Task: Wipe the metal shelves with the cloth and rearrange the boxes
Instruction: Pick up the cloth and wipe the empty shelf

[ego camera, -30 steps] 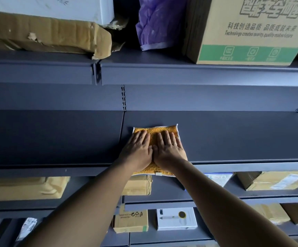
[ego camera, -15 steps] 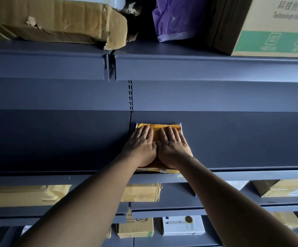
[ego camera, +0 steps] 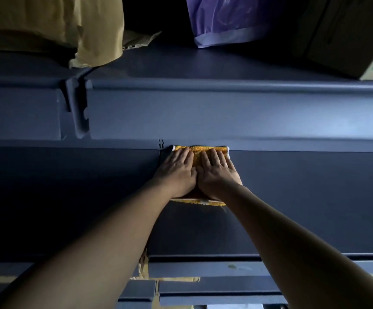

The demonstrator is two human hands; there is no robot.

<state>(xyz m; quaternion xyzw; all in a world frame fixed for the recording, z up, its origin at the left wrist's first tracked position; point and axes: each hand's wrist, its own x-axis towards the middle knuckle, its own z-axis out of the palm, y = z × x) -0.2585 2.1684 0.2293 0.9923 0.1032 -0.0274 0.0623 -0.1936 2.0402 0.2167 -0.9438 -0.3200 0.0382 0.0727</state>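
Item: 1 orange terry cloth [ego camera: 198, 155], folded flat on the dark metal shelf [ego camera: 304, 192], far edge at the back wall. Soft, light, limp; I judge it bunches if dragged by 1 corner. Hold: my left hand [ego camera: 176, 172] and right hand [ego camera: 218, 175], side by side, fingers straight, pressing it flat and pinching nothing.

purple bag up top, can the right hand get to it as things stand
Probably yes: the right hand lies flat on the cloth beneath the upper shelf, so it must first pull back round that shelf's edge; the purple bag sits unblocked.
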